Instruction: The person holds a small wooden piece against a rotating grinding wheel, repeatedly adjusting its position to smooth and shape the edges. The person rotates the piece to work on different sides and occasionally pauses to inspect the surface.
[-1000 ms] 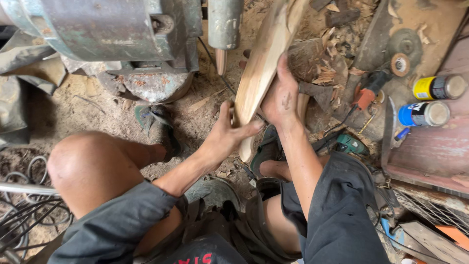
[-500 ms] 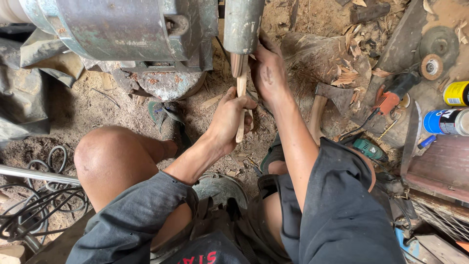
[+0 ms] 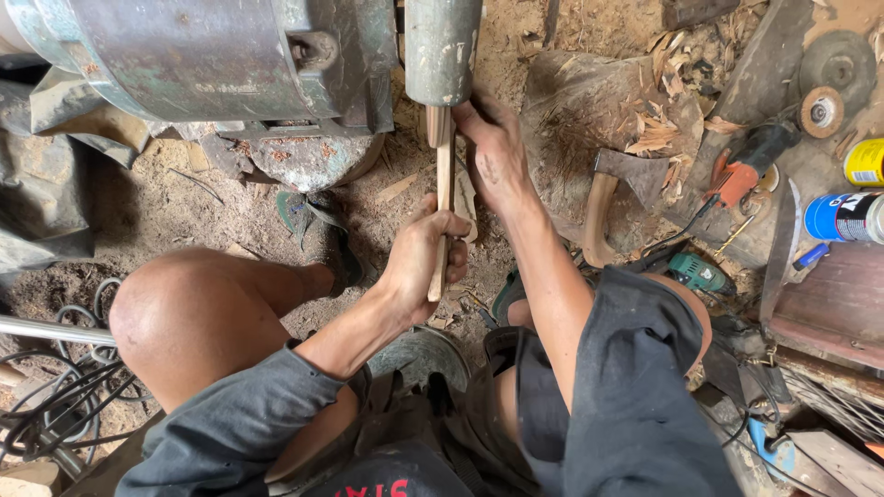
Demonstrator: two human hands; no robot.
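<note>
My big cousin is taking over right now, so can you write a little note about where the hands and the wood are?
Left hand: gripped around the near end of the thin wooden piece.
Right hand: on the far end of the wood, right under the grey cylinder of the machine.
The wood stands on edge, its far end at the cylinder.
Nearby, untouched: an axe on the ground to the right, spray cans at the right edge.
Done: wood turned edge-on since a second ago.
Left: cannot tell.

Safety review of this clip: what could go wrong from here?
1. Right hand sits right beside the drum where the wood strip meets it; a slip could pull fingers in.
2. Strip could kick back toward left hand.
3. Cables by the bare knee could snag.
</note>
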